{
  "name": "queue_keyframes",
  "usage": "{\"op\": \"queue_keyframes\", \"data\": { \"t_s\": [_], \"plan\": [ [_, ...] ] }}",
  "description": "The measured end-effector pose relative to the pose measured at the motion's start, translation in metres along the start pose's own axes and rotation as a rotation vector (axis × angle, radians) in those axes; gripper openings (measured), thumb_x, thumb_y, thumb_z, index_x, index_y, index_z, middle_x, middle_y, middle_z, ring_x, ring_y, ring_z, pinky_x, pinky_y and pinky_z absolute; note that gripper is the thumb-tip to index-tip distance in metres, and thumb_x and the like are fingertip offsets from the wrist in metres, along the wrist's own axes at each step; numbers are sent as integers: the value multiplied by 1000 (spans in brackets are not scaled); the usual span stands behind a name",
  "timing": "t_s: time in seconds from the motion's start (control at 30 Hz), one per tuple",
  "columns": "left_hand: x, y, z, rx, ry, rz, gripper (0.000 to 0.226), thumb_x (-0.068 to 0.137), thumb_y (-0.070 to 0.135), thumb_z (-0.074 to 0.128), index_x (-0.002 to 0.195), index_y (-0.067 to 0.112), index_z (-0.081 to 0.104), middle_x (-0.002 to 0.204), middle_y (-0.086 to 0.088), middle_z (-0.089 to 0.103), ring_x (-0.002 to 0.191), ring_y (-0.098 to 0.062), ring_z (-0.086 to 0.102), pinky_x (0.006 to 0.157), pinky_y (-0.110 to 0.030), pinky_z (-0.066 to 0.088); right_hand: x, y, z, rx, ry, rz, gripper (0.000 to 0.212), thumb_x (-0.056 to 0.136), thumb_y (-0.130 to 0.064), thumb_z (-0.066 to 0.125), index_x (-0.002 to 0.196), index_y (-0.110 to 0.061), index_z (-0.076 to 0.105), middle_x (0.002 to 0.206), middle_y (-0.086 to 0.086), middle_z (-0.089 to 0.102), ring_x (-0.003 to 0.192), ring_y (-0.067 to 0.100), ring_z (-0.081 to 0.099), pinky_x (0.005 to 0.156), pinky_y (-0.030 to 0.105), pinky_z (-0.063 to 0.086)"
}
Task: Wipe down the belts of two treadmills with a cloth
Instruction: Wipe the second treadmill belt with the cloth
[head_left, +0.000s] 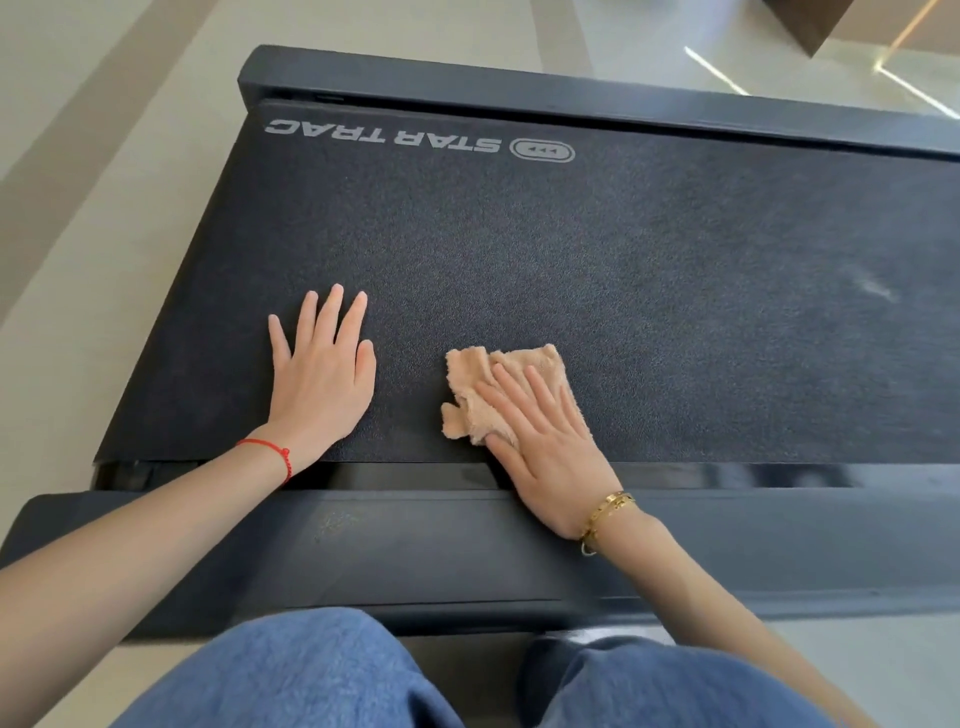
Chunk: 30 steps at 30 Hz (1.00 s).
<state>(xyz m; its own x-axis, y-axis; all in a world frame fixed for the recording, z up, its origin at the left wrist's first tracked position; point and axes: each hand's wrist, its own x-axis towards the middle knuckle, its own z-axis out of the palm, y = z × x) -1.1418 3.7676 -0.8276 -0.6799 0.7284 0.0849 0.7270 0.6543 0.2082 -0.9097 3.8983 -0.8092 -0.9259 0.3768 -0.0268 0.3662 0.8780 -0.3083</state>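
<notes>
A dark textured treadmill belt (597, 260) fills the middle of the view, with a grey STAR TRAC logo (415, 143) printed near its far left end. A crumpled tan cloth (493, 384) lies on the belt near its front edge. My right hand (545, 441) presses flat on the cloth with straight fingers, a gold bracelet on the wrist. My left hand (322, 374) rests flat on the bare belt to the left of the cloth, fingers spread, a red string on the wrist.
A black side rail (415, 540) runs along the near edge under my forearms, and another rail (571, 96) along the far edge. My knees in blue jeans (291, 675) are at the bottom. Pale floor (78, 208) surrounds the treadmill. A faint pale smudge (878, 286) marks the belt at right.
</notes>
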Motion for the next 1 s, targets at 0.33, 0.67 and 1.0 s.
{"op": "queue_keyframes", "data": {
  "t_s": [0.33,0.67,1.0],
  "plan": [
    [31,44,9,7,-31,43,57,105,34,27,159,20,17,166,-7,13,154,-26,4,119,-63,3,40,91,-28,-186,178,299,64,96,-50,13,154,-25,22,161,-3,17,148,21,12,119,44,-7],
    [85,73,17,-18,-30,-25,57,104,32,31,158,19,19,165,-8,15,153,-26,5,119,-64,1,64,98,-30,-33,107,-99,60,97,-47,20,153,-23,26,161,-6,18,149,14,4,120,34,-11],
    [90,81,27,9,42,-52,58,102,34,30,157,19,22,164,-8,20,153,-27,11,119,-63,8,203,121,-40,-249,184,132,60,97,-46,15,150,-20,27,148,0,38,138,26,28,117,53,8]
  ]
}}
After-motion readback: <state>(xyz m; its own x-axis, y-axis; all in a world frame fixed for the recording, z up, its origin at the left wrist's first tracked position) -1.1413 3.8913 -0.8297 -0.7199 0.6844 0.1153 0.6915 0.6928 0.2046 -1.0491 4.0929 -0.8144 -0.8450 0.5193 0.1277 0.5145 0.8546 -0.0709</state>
